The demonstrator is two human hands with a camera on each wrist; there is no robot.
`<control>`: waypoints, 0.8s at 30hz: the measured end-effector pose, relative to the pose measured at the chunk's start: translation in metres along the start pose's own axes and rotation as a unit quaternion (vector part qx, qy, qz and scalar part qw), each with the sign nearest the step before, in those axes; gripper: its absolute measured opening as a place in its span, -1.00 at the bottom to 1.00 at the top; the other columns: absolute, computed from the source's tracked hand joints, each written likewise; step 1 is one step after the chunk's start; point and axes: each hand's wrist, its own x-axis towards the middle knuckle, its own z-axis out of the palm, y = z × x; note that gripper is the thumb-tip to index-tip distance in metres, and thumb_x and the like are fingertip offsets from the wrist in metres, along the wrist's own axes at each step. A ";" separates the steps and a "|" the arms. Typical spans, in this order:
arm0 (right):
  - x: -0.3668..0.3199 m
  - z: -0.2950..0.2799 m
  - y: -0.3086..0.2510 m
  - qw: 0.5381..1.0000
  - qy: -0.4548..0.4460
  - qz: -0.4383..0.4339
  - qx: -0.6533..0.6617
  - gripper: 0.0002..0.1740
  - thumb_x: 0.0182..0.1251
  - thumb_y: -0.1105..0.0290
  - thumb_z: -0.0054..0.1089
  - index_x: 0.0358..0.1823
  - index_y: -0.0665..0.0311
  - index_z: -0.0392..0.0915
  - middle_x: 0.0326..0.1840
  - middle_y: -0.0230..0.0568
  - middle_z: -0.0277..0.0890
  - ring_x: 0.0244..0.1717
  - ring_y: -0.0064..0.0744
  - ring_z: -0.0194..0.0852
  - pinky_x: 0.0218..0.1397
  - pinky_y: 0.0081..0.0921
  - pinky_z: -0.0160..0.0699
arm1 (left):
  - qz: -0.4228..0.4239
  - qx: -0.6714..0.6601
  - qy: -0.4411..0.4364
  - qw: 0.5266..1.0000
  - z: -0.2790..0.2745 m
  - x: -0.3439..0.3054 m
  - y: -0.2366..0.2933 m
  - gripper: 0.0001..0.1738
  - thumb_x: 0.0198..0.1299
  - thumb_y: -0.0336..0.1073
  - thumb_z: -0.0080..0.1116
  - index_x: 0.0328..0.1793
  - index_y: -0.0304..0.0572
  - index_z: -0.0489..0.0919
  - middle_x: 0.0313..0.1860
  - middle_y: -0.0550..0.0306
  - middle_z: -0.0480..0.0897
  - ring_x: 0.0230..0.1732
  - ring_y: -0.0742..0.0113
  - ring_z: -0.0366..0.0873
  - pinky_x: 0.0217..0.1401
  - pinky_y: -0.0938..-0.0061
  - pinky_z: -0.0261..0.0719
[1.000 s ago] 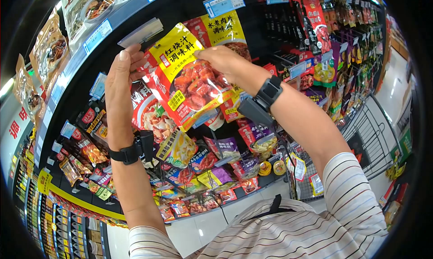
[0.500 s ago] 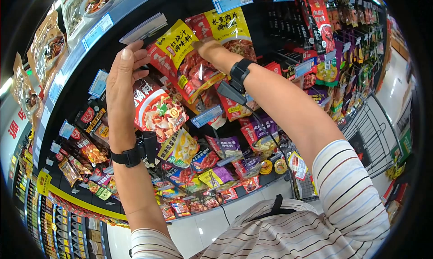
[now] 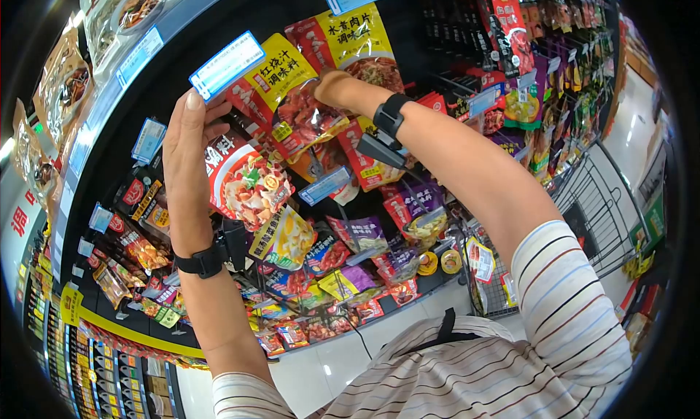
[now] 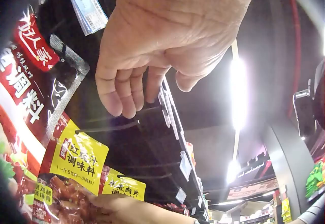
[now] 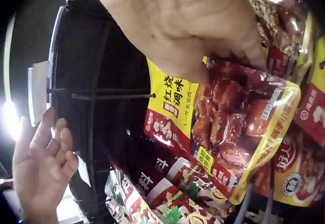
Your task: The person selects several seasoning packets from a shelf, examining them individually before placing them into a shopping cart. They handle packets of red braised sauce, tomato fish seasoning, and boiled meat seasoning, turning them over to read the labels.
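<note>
In the head view, a yellow and red packet (image 3: 281, 72) with a meat picture is in the right hand (image 3: 346, 92), which grips its right side. The right wrist view shows that hand (image 5: 185, 23) with its thumb against the packet (image 5: 231, 127); the other fingertips are partly hidden. A thin hook ends at the packet's top left, but whether it passes through the hole is unclear. Left of the packet, the left hand (image 3: 187, 167) is raised below a price tag (image 3: 227, 65). Its fingers (image 4: 122, 89) hang loosely bent around nothing in the left wrist view.
A red and white packet (image 3: 251, 184) hangs between the forearms. Behind the gripped packet is another yellow one (image 3: 362, 47). Hooks with many packets fill the rack below and to the right. A wire cart (image 3: 594, 215) stands at right; large bags (image 3: 65, 91) sit upper left.
The right hand has carried the yellow and red packet back toward the rack, away from the head camera. The price tag above the left hand now faces the camera. The left hand stays raised.
</note>
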 end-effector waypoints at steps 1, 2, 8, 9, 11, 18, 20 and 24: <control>-0.007 -0.004 0.000 0.983 0.010 0.088 0.161 -0.46 0.37 0.15 0.14 0.22 0.41 0.50 0.25 0.25 0.49 0.17 0.09 0.56 0.18 -0.28 0.57 | -0.003 0.002 0.000 1.000 0.000 -0.001 0.000 -0.36 0.51 0.09 -0.08 0.39 -0.37 0.45 0.18 -0.13 0.62 0.20 0.18 0.57 0.22 0.36 0.51; -0.015 -0.010 0.002 0.986 0.000 0.072 0.148 -0.44 0.35 0.13 0.15 0.20 0.44 0.51 0.21 0.28 0.51 0.16 0.12 0.57 0.20 -0.25 0.54 | -0.006 0.003 0.000 1.000 0.001 -0.003 0.000 -0.36 0.51 0.09 -0.08 0.39 -0.37 0.45 0.18 -0.13 0.62 0.21 0.18 0.57 0.22 0.36 0.51; -0.081 -0.030 0.042 0.960 0.107 -0.086 0.244 -0.47 0.31 0.12 0.15 0.07 0.49 0.55 0.03 0.20 0.62 0.11 -0.02 0.61 0.15 -0.30 0.54 | -0.040 0.010 0.003 0.999 0.003 -0.020 -0.009 -0.33 0.51 0.08 -0.07 0.41 -0.42 0.40 0.21 -0.15 0.59 0.22 0.18 0.57 0.22 0.37 0.51; -0.100 -0.036 0.050 0.948 0.113 -0.113 0.275 -0.46 0.31 0.12 0.16 0.08 0.48 0.55 0.01 0.17 0.63 0.08 -0.07 0.63 0.11 -0.32 0.57 | -0.048 0.018 0.005 0.999 0.006 -0.027 -0.008 -0.33 0.51 0.08 -0.07 0.42 -0.43 0.40 0.21 -0.15 0.59 0.22 0.18 0.57 0.22 0.37 0.51; -0.154 -0.057 0.053 0.898 0.061 -0.063 0.432 -0.53 0.38 0.14 0.14 0.09 0.42 0.56 -0.06 0.10 0.66 -0.02 -0.22 0.68 -0.02 -0.41 0.63 | -0.052 0.017 0.023 0.998 0.014 -0.044 -0.007 -0.35 0.52 0.05 -0.08 0.42 -0.42 0.39 0.22 -0.14 0.57 0.22 0.18 0.56 0.22 0.39 0.49; -0.288 -0.071 0.164 0.853 0.051 0.039 0.517 -0.59 0.52 0.14 0.04 0.03 0.38 0.58 -0.11 -0.01 0.70 -0.21 -0.33 0.72 -0.14 -0.44 0.73 | -0.065 -0.019 -0.005 0.998 0.094 -0.148 -0.025 -0.49 0.54 -0.06 -0.11 0.27 -0.42 0.51 -0.08 -0.03 0.67 -0.08 0.27 0.64 0.03 0.39 0.55; -0.322 -0.055 0.212 0.844 0.079 0.078 0.525 -0.58 0.52 0.14 0.03 0.05 0.40 0.58 -0.08 -0.03 0.69 -0.18 -0.33 0.72 -0.10 -0.43 0.72 | -0.136 -0.045 -0.088 0.986 0.132 -0.182 -0.035 -0.60 0.52 -0.13 -0.05 0.13 -0.37 0.55 -0.21 0.00 0.68 -0.19 0.30 0.64 -0.03 0.41 0.58; -0.386 -0.015 0.289 0.815 0.125 0.230 0.518 -0.54 0.50 0.08 0.08 0.04 0.41 0.57 -0.18 -0.15 0.69 -0.22 -0.39 0.70 -0.13 -0.45 0.73 | -0.341 -0.156 -0.189 0.908 0.201 -0.242 -0.067 -0.81 0.47 -0.26 0.05 -0.14 -0.23 0.52 -0.38 0.13 0.63 -0.27 0.38 0.62 -0.07 0.47 0.57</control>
